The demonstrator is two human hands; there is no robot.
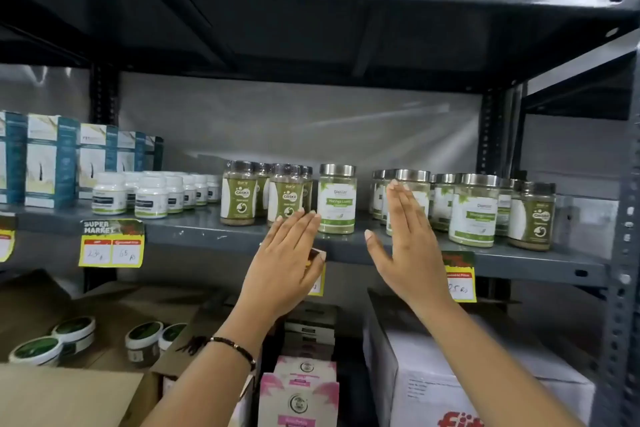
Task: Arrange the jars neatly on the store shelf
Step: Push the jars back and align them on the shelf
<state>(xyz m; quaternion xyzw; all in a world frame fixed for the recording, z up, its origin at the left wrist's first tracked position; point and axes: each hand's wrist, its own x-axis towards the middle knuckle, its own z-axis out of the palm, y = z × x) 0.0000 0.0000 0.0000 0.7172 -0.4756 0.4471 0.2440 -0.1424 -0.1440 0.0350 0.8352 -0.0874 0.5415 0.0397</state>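
A single moringa jar with a silver lid stands upright near the front of the grey shelf. My left hand is flat and held up just left of it, fingertips near its base, holding nothing. My right hand is flat and raised to the jar's right, in front of a group of silver-lidded jars. Green Gaska jars stand in rows to the left. One Gaska jar stands at the far right.
White bottles and blue-white boxes fill the shelf's left part. Yellow price tags hang on the shelf edge. Below are cardboard boxes, round tubs and pink boxes. A shelf post rises at right.
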